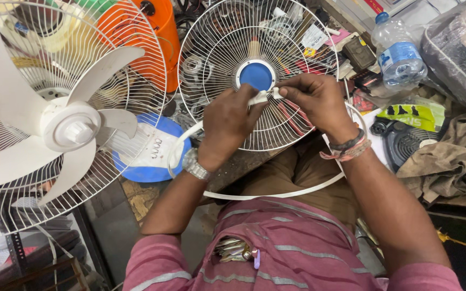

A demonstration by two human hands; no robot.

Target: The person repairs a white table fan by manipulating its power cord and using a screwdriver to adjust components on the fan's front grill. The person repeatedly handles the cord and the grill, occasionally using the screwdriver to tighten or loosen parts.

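While both pinch it, white rim ring [276,195] ends meet between left hand [227,121], right hand [316,102].

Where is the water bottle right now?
In the head view, the water bottle stands at the upper right, right of the round fan grille and beyond the right hand.

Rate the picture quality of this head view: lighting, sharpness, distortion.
Head view: even, soft light with no harsh shadows; both hands, left hand and right hand, are sharp on the white rim band; wide-lens bending bows the fan blades at the left edge; mild sheen on the water bottle.
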